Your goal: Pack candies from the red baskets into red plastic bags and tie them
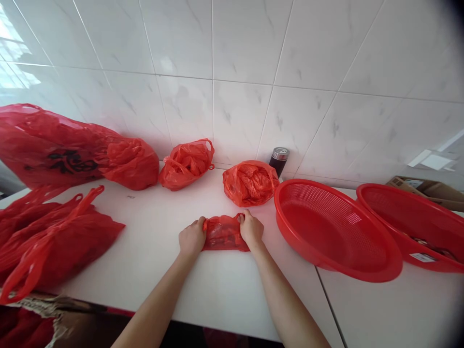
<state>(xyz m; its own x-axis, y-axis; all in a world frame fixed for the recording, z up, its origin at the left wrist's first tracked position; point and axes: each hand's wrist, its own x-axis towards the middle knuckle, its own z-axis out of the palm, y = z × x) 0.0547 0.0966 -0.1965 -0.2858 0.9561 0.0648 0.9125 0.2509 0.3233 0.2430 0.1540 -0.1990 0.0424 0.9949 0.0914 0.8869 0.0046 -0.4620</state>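
Observation:
A small red plastic bag (224, 233) lies on the white counter (159, 241) in front of me, stretched between both hands. My left hand (192, 238) is closed on its left edge. My right hand (251, 230) is closed on its right edge, thumb on top. Just behind it sits a crumpled red bag (249, 183), and further left another crumpled red bag (185, 164).
A red mesh colander (333, 229) lies tilted to the right, with a second red basin (416, 224) beyond it. A dark cylindrical jar (278, 160) stands against the tiled wall. Large filled red bags (72, 152) and flat red bags (50, 241) crowd the left. A cardboard box (427, 189) sits far right.

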